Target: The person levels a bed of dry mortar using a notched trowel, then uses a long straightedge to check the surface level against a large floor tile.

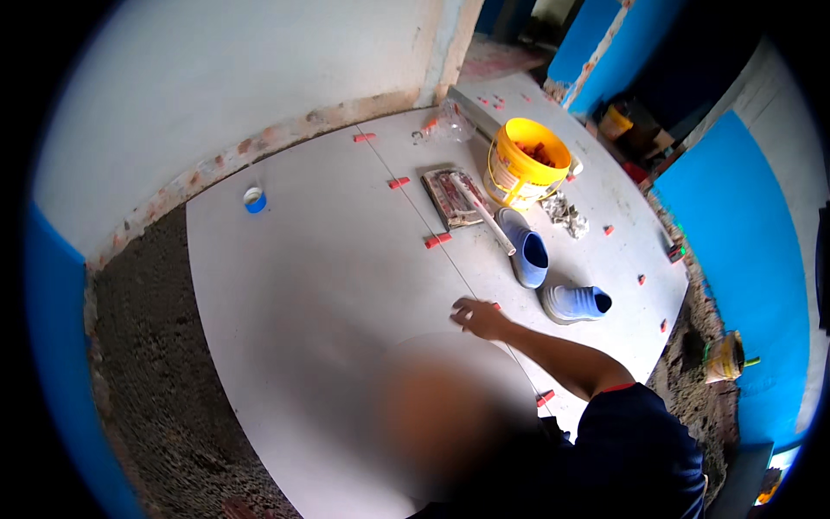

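Note:
My right hand [475, 316] reaches low over the large pale floor tiles [259, 285], fingers loosely apart and holding nothing visible. It is beside a red wedge piece [495, 305] on the thin joint line, where more red pieces [437, 239] sit at intervals. A pair of blue shoes [574, 303] stands just right of the hand. Beyond them lie a grimy tray [448, 201] with a pale tube [487, 216] across it, and a yellow bucket [520, 182] holding red pieces. The lower middle is a skin-coloured blur; I cannot make out my left hand.
Dark rough mortar [147, 337] borders the tiles at the left and right. A white wall [242, 69] and blue-lower walls surround the floor. A blue tape roll [254, 200] sits at upper left, a crumpled rag [566, 216] near the bucket, and a stained container [724, 359] at the right edge.

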The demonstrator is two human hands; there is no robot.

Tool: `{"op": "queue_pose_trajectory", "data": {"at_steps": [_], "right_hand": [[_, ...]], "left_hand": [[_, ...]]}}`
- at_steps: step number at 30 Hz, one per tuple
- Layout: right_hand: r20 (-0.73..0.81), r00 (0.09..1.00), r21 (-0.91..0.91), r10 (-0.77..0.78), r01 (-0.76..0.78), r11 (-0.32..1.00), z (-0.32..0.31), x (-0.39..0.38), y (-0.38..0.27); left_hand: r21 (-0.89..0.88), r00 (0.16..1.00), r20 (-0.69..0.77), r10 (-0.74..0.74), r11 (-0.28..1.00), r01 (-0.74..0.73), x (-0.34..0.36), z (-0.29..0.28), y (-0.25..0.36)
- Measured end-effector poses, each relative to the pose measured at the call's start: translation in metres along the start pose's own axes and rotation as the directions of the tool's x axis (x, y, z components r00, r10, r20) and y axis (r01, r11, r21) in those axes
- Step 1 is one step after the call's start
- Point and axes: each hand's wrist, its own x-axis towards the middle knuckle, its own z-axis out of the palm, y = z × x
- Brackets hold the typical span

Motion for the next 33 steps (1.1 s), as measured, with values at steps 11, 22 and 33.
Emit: {"op": "queue_pose_trajectory", "data": {"at_steps": [11, 22, 33], "right_hand": [[-0.622, 0.626, -0.672, -0.471, -0.118, 0.731, -0.272, 0.144, 0.038], [-0.317, 0.947, -0.745, 0.048, -0.280, 0.605, -0.359, 0.082, 0.082], [-0.475, 0.827, -0.557, 0.302, -0.548, 0.624, -0.459, 0.437, 0.174]], "left_hand": [[-0.113, 0.911, 0.403, 0.090, 0.992, -0.048, 0.320, -0.142, 0.260], [-0.260, 0.879, -0.278, 0.386, 0.851, -0.456, 0.434, -0.116, 0.682], [-0.304, 0.856, -0.454, 0.246, 0.861, -0.409, 0.462, -0.136, 0.726]]}}
